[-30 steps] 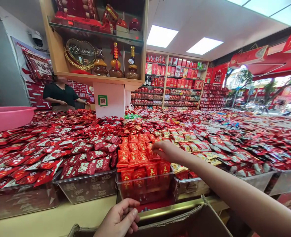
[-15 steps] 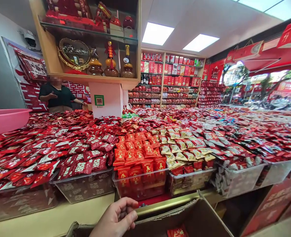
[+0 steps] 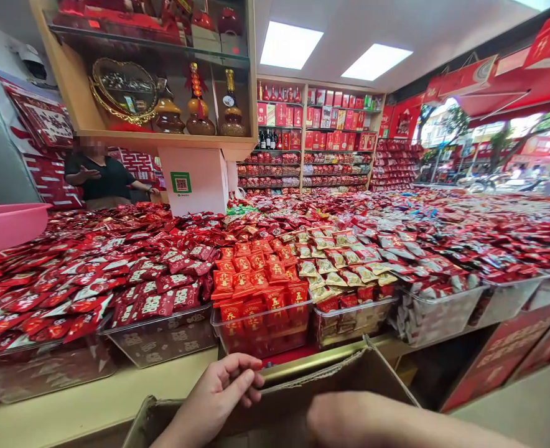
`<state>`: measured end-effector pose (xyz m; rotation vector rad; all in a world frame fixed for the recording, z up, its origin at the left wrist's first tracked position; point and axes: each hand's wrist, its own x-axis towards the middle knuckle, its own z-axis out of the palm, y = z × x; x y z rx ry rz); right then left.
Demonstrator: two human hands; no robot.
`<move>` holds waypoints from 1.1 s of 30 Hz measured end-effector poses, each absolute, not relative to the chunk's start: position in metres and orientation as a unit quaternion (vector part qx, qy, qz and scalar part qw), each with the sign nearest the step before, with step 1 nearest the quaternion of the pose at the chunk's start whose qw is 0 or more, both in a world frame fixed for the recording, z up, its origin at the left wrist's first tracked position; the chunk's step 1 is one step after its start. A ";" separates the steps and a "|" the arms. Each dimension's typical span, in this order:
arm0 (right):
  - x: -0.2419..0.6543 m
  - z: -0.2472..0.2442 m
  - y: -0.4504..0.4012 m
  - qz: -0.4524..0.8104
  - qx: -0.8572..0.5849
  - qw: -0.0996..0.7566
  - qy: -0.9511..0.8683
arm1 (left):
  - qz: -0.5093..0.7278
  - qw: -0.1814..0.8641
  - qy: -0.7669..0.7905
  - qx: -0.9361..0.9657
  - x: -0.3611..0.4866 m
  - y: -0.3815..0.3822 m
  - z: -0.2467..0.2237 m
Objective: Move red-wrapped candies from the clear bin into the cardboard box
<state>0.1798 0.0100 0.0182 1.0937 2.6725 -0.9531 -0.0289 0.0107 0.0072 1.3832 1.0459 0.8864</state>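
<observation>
My left hand (image 3: 223, 395) hovers over the near left part of an open cardboard box (image 3: 387, 373). Its fingers are loosely curled towards the thumb, and nothing shows in them. My right hand (image 3: 338, 417) reaches in from the lower right over the same box; it is blurred and its fingers are hidden. Just beyond the box stands a clear plastic bin (image 3: 263, 336) heaped with red packets (image 3: 277, 298) with gold lettering. To its right, another bin holds cream-and-gold packets (image 3: 333, 261). Dark red packets (image 3: 163, 298) fill the bin on its left.
More clear bins of red and white packets (image 3: 447, 277) run along the counter edge (image 3: 163, 379). A pink basin (image 3: 11, 227) is at far left. Behind the counter, a person (image 3: 100, 177) stands left of a white pillar (image 3: 195, 180). A shelf cabinet (image 3: 163, 140) with bottles overhangs the goods.
My right hand has come into view over the box, and the red packet seen inside is now hidden. My left hand stays nearly in place, still curled. The view has shifted slightly.
</observation>
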 end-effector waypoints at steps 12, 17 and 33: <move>0.179 0.018 0.031 -0.614 0.337 -0.293 0.651 | 0.354 0.730 0.359 0.462 -0.009 -0.007 0.020; 0.179 0.018 0.030 -0.651 0.337 -0.353 0.582 | 0.371 0.720 0.387 0.441 -0.004 -0.003 0.021; 0.183 0.009 0.025 -0.628 0.340 -0.360 0.600 | 0.451 0.632 0.452 0.439 0.007 -0.006 0.022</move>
